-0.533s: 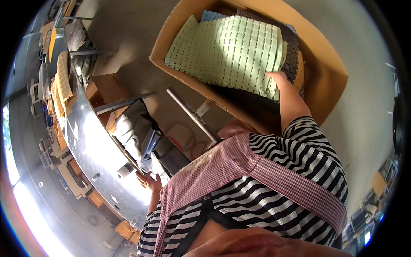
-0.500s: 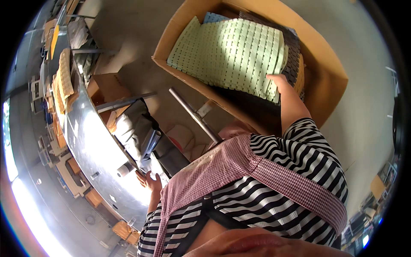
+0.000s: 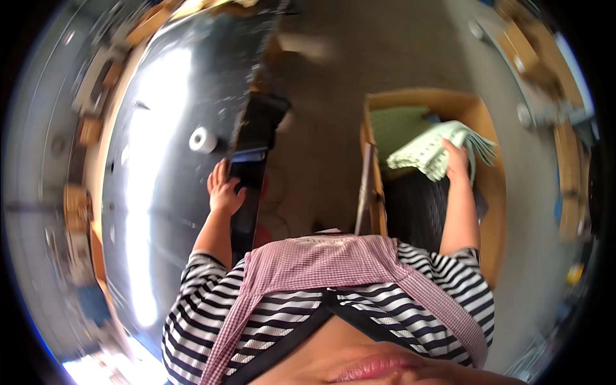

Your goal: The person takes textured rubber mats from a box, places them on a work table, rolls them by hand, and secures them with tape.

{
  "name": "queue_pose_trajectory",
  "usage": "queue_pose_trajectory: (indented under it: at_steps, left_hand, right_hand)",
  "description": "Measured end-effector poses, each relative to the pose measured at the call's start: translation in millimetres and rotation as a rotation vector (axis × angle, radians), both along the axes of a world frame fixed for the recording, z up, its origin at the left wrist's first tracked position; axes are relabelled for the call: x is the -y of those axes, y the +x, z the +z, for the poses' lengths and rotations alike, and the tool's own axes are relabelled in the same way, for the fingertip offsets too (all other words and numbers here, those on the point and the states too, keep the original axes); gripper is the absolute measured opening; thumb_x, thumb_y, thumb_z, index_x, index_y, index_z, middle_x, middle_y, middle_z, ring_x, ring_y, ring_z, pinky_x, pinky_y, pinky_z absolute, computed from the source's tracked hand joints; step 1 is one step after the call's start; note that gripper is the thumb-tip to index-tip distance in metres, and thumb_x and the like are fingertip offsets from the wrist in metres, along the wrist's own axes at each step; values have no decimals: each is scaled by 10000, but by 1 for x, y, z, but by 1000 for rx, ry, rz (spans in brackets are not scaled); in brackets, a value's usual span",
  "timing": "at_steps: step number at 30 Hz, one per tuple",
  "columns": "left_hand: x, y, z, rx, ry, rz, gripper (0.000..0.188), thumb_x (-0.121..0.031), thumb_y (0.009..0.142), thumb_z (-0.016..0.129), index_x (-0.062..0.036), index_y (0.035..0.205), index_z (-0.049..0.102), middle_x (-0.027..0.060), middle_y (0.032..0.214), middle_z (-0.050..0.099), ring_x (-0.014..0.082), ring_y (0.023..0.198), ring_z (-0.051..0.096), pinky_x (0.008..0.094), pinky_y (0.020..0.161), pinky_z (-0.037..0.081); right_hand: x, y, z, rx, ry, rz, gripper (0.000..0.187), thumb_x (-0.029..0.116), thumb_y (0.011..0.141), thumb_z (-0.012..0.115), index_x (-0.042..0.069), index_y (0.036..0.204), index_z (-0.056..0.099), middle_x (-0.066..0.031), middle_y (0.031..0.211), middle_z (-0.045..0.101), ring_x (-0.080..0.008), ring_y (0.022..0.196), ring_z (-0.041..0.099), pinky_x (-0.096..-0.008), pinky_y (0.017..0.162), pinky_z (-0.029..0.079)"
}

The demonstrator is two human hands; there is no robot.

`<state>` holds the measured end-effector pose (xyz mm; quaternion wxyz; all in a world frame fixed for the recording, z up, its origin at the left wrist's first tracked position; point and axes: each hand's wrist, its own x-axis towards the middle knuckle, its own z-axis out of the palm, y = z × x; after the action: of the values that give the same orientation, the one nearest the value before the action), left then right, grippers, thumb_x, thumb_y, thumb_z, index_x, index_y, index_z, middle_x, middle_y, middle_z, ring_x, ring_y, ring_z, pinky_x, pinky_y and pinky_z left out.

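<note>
While our left hand (image 3: 224,190) lies spread at the right edge of the table (image 3: 173,186), our right hand (image 3: 456,162) grips pale green sheets (image 3: 423,151). We hold these at the open carton (image 3: 443,99), right.

White roll (image 3: 203,140), hollow core showing, at left of centre. Black bundle (image 3: 264,110) up and to its right. Floor (image 3: 346,77): grey, smooth, open to view at top centre. Grey bar (image 3: 365,187) right of centre, running lengthwise. Far left: orange-brown carton (image 3: 77,208); smaller box (image 3: 90,130) above it. Upper right: brown carton (image 3: 526,54). Lower right: small yellow item (image 3: 575,274), blurred. Lower left: bright glare (image 3: 96,372).
</note>
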<state>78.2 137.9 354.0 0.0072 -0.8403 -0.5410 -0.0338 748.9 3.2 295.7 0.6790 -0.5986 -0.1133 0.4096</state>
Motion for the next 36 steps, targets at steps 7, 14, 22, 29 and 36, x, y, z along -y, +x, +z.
queue_pose_trajectory:
  at_steps: [7, 14, 22, 29, 36]
  left_hand:
    - [13, -20, -32, 84, -36, 72, 292, -285, 748, 784, -142, 1001, 764, 146, 1654, 273, 343, 1529, 240, 536, 1233, 195]
    - [15, -23, -35, 103, -63, 34, 269, -260, 769, 773, -114, 993, 747, 151, 1657, 264, 344, 1532, 234, 540, 1228, 201]
    - [23, 41, 10, 415, -25, -442, 893, -529, 658, 877, -107, 1386, 578, 241, 1579, 356, 450, 1463, 317, 588, 1184, 235]
    - [91, 151, 72, 1267, -862, -979, 1139, -343, 731, 891, -56, 1596, 209, 229, 1410, 572, 365, 1311, 563, 423, 1064, 471]
    - [120, 46, 80, 1283, -723, -460, 680, -145, 757, 844, -47, 1356, 536, 150, 1197, 709, 290, 1125, 680, 396, 970, 534]
  right_hand:
    - [-41, -24, 73, 212, 207, -32, 442, 71, 911, 702, -65, 1311, 573, -154, 1247, 654, -277, 1101, 663, -403, 937, 543]
    - [-1, -92, 228, 441, 487, -125, 514, 126, 923, 689, -37, 1378, 514, -162, 1322, 601, -292, 1168, 613, -431, 1010, 493]
    - [62, -152, 393, 783, 937, -311, 510, 171, 907, 712, -22, 1344, 536, -173, 1291, 615, -302, 1144, 625, -441, 992, 498]
    - [35, -240, 406, 664, 1302, -72, 487, 192, 890, 732, -13, 1299, 567, -178, 1240, 640, -305, 1097, 647, -444, 955, 518]
    - [-21, -325, 428, 381, 1572, 176, 465, 212, 873, 752, -4, 1255, 598, -184, 1189, 664, -308, 1051, 668, -448, 919, 537]
